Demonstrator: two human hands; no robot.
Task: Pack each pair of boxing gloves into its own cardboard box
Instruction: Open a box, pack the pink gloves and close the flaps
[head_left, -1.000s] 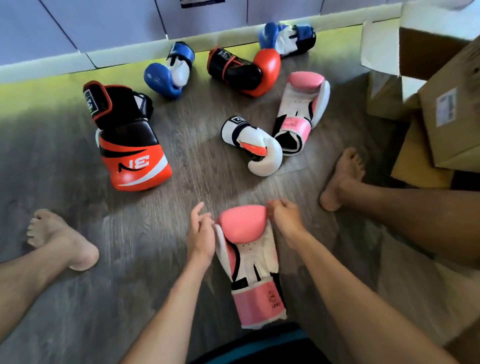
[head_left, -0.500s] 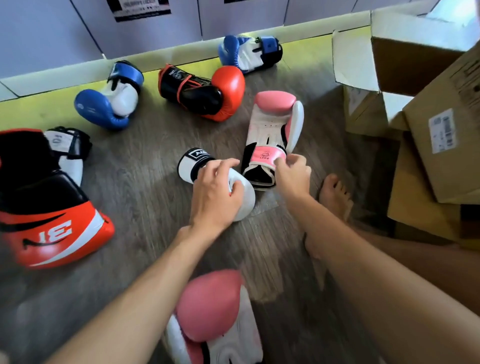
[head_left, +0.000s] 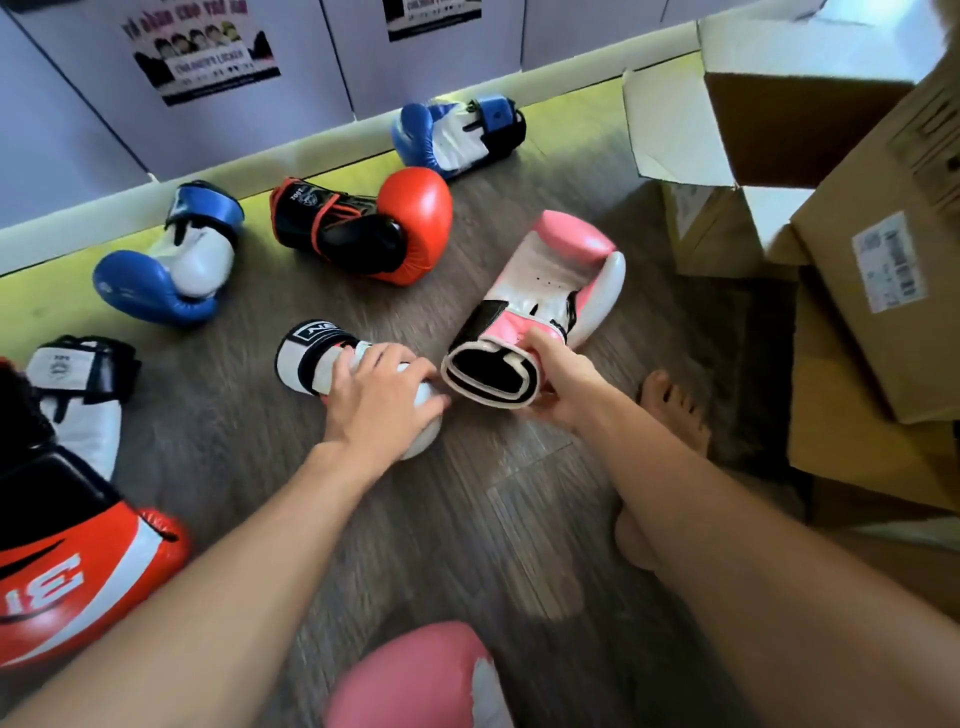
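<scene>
Two pink gloves are the pair we judge to be in hand. Our right hand (head_left: 553, 384) grips one pink glove (head_left: 550, 275) by its cuff, thumb on the strap, fingers under the rim. This glove lies on the floor (head_left: 467, 519) in the middle. The second pink glove (head_left: 415, 675) is at the near edge. Our left hand (head_left: 382, 402) lies over the white glove (head_left: 311, 358), fingers curved round its padding. Such gloves look light, soft and bulky, with smooth skin that may slip, so the firmer cuff is the good hold. The open box (head_left: 779, 119) stands far right; the part of its inside we see holds nothing. The shut box (head_left: 883, 291) hides its content.
</scene>
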